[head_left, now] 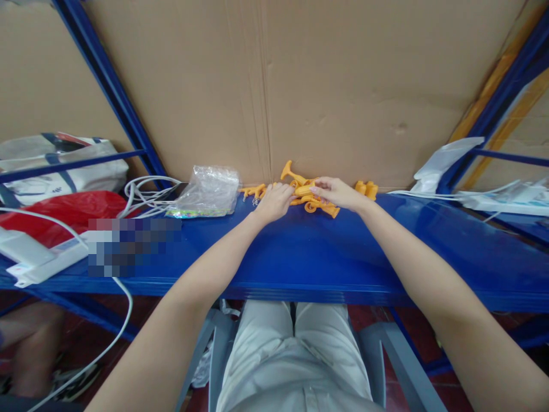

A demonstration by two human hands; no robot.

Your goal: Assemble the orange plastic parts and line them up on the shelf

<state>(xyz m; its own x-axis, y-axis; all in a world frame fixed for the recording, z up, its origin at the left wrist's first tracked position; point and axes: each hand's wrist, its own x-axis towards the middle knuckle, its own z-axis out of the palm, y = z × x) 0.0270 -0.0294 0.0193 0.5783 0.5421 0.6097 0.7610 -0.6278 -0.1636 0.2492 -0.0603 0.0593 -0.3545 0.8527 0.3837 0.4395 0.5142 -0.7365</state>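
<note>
One left hand (277,201) and one right hand (337,191) meet at the centre of the frame over one heap of orange parts (319,206), too tangled to count exactly. Two more orange pieces (366,189) sit just right of it. Left of centre lie one clear bag (208,189) and one cable coil (146,191), at far left one red bag (81,209) and one white bag (64,166), at right one white pouch (441,160).

left hand (277,201) is covering part of the orange pieces (315,203) — its fingertips are hiding beneath it | pixelated patch (128,246) is masking something on the blue shelf (300,252) | white bag (51,166) is running off the left edge
</note>
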